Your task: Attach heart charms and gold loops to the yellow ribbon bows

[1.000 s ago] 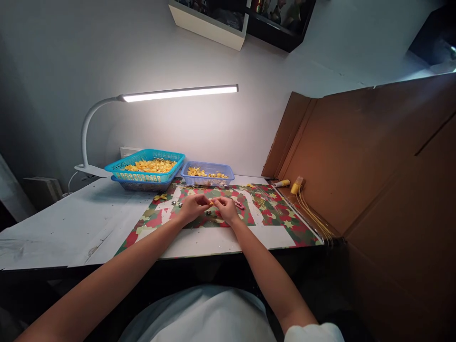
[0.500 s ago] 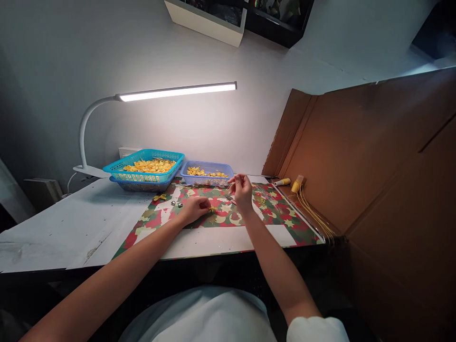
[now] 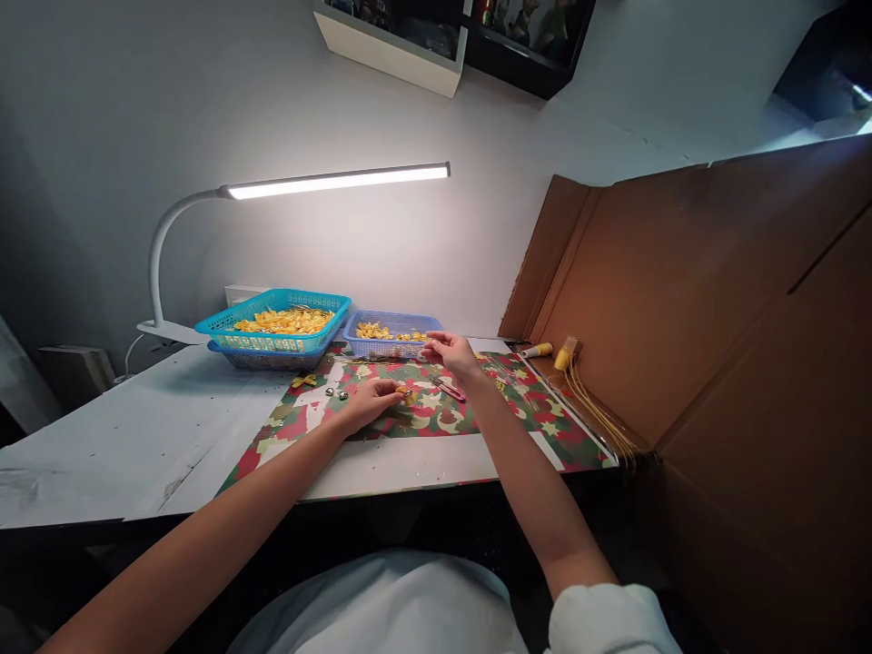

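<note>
My left hand [image 3: 371,404] rests low over the patterned sheet [image 3: 446,420], thumb and fingers pinched on a small yellow ribbon bow [image 3: 404,391]. Up and to the right of it, my right hand [image 3: 455,356] is raised in front of the blue-purple basket [image 3: 391,349]. Its fingertips are pressed together, and whatever they hold is too fine to make out. Below the right hand lies a pink-handled cutting tool [image 3: 450,390]. Two small silver bells [image 3: 336,393] sit left of my left hand, with a loose yellow bow [image 3: 303,381] behind them.
A turquoise basket [image 3: 341,304] full of yellow bows stands at the back left, stacked on a darker blue one. A lit lamp [image 3: 337,182] reaches overhead. Cardboard [image 3: 688,300] walls the right side, where yellow cords [image 3: 596,400] and a glue-like tube [image 3: 538,351] lie.
My right hand has tipped over to the left and dropped slightly, showing more of the pink tool. My left hand stays nearly in place, the yellow bow now showing more clearly at its fingertips.
</note>
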`<state>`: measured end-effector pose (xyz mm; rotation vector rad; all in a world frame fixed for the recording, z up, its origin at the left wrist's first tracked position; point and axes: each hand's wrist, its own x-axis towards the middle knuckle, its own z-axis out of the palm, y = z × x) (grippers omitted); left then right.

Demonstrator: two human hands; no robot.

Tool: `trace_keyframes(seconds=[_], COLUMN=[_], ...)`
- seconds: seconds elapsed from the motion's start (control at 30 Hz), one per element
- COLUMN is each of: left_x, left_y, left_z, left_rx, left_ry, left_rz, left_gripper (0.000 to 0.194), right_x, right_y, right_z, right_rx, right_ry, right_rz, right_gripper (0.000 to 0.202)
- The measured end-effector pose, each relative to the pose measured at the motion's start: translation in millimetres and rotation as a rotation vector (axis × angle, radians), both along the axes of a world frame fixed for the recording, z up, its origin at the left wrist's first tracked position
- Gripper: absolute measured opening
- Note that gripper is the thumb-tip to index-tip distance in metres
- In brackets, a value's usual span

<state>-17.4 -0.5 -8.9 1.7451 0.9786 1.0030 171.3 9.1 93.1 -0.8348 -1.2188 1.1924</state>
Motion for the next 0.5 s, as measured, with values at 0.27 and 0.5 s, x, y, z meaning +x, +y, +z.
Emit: trace_keyframes(seconds=[0.27, 0.5], left_x=[2, 6], left_y=[-3, -15], left_z=[2.6, 12.6], left_rx=[-0.107, -0.164], left_ry=[-0.2, -0.314], left_rz=[-0.032, -0.112], left_gripper=[0.017, 0.036], right_x=[31, 44], right_y=[25, 39], right_z=[-2.6, -7.2], right_rx=[-0.201, -0.346], right_ry=[0.023, 0.027], right_rz=[-0.092, -0.184], right_gripper=[0.028, 0.035])
